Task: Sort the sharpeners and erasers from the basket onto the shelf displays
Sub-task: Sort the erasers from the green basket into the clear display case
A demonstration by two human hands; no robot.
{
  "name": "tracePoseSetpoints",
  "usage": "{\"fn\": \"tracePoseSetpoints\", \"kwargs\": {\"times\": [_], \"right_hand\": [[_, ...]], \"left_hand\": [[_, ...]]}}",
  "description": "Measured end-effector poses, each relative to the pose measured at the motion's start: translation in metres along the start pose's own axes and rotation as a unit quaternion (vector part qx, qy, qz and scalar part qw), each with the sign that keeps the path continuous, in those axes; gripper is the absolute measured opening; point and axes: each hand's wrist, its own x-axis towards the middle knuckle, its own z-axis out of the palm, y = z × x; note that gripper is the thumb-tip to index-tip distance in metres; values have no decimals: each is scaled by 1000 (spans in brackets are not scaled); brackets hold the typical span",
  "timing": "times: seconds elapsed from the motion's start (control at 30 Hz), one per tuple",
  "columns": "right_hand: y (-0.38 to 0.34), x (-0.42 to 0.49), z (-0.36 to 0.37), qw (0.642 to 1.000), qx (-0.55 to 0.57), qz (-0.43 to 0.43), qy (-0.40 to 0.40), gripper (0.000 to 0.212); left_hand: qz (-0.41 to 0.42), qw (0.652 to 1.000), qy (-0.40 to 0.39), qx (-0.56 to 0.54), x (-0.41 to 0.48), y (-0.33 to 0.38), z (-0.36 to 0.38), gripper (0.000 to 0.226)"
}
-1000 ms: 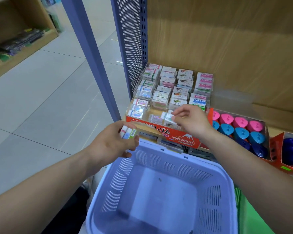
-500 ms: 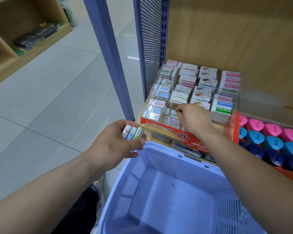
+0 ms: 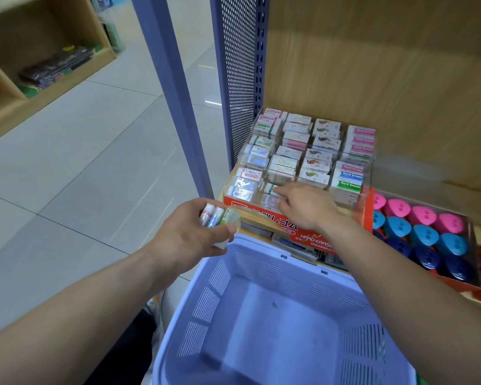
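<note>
Matt plastic is seen in the basket [image 3: 220,276], glossy film on the erasers [image 3: 317,165], smooth wood on the back panel [image 3: 372,65].

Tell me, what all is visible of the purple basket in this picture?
The basket is lavender plastic, rectangular, with slotted walls and a smooth floor. It is upright, just below and in front of the eraser display. Its visible inside holds only a small dark speck. The left hand, gripping erasers, is over its far left corner; whether it touches the rim is unclear.
</note>
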Motion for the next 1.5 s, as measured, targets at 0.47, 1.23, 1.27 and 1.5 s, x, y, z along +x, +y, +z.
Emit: {"fn": "tracePoseSetpoints", "kwargs": {"times": [0.47,1.23,1.27,1.5], "right_hand": [[-53,-105,-70,797,603,-9,44,22],[-26,-138,-62,638,768,-22,53,16],[-25,-136,-61,643,764,-22,56,15],[-18,-134,-62,766,634,13,102,11]], "left_hand": [[39,993,-52,-101,-2,31,33,30],[42,991,-116,-52,-16,38,68,24],[49,992,-111,-46,-15,39,67,23],[62,995,-76,-30,-13,38,66,27]]}}
